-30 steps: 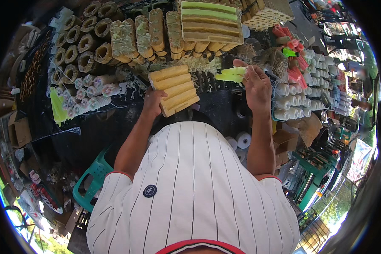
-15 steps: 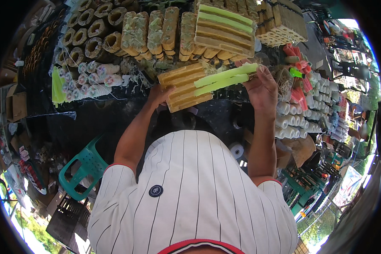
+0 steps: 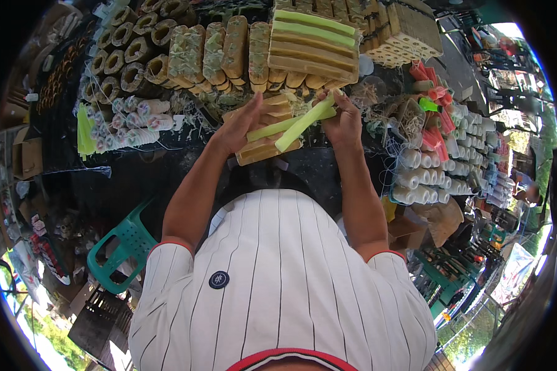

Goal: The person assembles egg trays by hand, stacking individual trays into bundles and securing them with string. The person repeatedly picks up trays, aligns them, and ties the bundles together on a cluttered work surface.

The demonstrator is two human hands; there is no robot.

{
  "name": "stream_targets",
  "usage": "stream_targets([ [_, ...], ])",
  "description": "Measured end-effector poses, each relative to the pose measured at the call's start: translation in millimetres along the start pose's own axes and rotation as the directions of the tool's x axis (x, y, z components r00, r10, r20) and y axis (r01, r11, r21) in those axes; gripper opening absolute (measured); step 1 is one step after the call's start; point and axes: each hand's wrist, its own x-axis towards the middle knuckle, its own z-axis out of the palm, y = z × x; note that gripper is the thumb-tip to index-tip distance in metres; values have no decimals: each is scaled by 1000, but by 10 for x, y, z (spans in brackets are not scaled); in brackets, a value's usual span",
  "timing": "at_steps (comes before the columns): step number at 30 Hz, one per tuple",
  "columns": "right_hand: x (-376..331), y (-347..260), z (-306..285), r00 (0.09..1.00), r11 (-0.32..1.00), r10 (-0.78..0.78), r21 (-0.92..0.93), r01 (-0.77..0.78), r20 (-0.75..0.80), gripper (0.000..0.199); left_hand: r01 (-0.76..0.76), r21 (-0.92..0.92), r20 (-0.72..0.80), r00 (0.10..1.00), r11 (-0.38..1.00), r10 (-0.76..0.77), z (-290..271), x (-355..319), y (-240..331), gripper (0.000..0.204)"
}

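Two slender, crossed, pale-green strips [image 3: 306, 124]

From the head feed, I saw the right hand [image 3: 343, 123] hold two pale-green strips [image 3: 306, 125] over a grooved tan block [image 3: 269, 152]. The left hand [image 3: 236, 128] was at the block's left edge; white spools [image 3: 418, 178] lay right of it, a green plastic chair [image 3: 125, 247] below-left.
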Motion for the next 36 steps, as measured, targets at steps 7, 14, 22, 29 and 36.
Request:
stream_targets([
  [7, -11, -42, -139, 967, 931, -211, -331, 154, -142, 20, 99, 683, 115, 964, 723, -241, 452, 380, -289, 44],
  [14, -164, 99, -482, 948, 932, -162, -357, 56, -273, 31, -7, 838, 47, 997, 545, -59, 1133, 485, -370, 49],
  [22, 158, -150, -815, 952, 978, 14, -192, -76, -307, 14, -33, 995, 7, 964, 91, 264, 822, 1040, -1074, 53],
  [29, 234, -255, -847, 985, 994, 96, 59, -88, -144, 21, 14, 996, 8, 964, -83, 264, 805, 950, -913, 42],
  [36, 373, -1552, -1101, 965, 957, -233, 205, 206, 118, 41, -59, 697, 75, 997, 714, 10, 205, -387, -350, 38],
])
